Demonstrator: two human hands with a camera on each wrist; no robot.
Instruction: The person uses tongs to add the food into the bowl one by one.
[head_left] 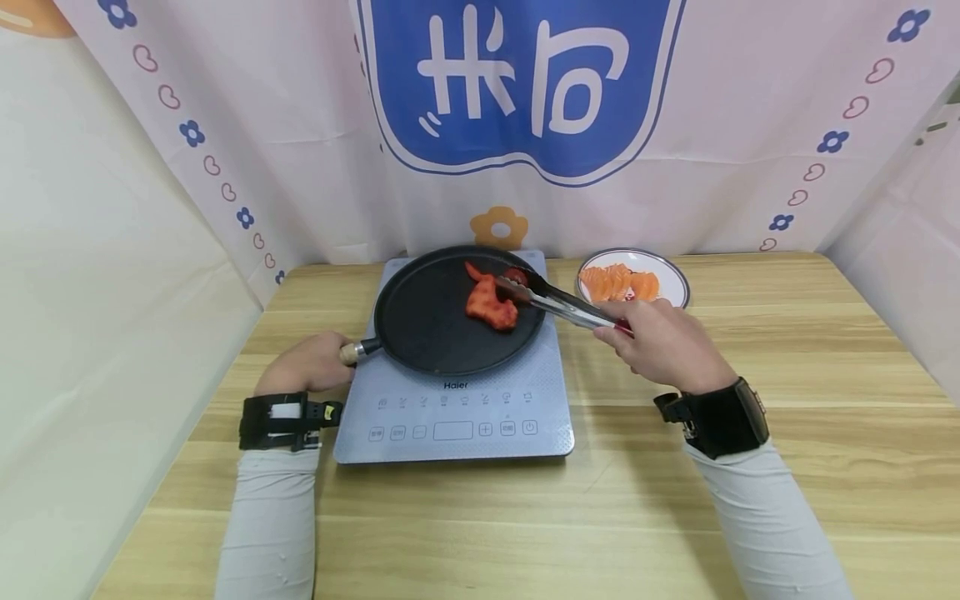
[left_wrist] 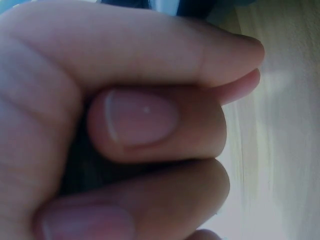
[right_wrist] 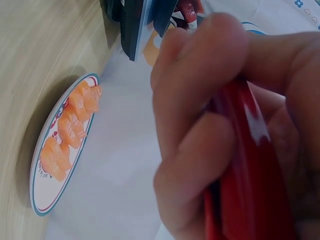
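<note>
My left hand (head_left: 315, 362) grips the short handle (head_left: 358, 350) of a round black frying pan (head_left: 420, 308); its fingers (left_wrist: 165, 122) are curled in the left wrist view. In my right hand (head_left: 671, 343) are metal tongs (head_left: 562, 307), held by their red handles (right_wrist: 257, 175). The tongs reach over the pan's right rim, and their tips overlap a reddish piece of food shaped like a chicken wing (head_left: 491, 308). A smaller dark red piece (head_left: 515, 275) shows behind the tongs' tips.
Under the pan is a flat grey induction cooker (head_left: 457, 412) with printed buttons along its front. A white plate (head_left: 679, 292) of orange salmon slices (head_left: 618, 282) stands behind my right hand on the wooden table (head_left: 817, 350). A printed cloth (head_left: 300, 108) hangs along the back.
</note>
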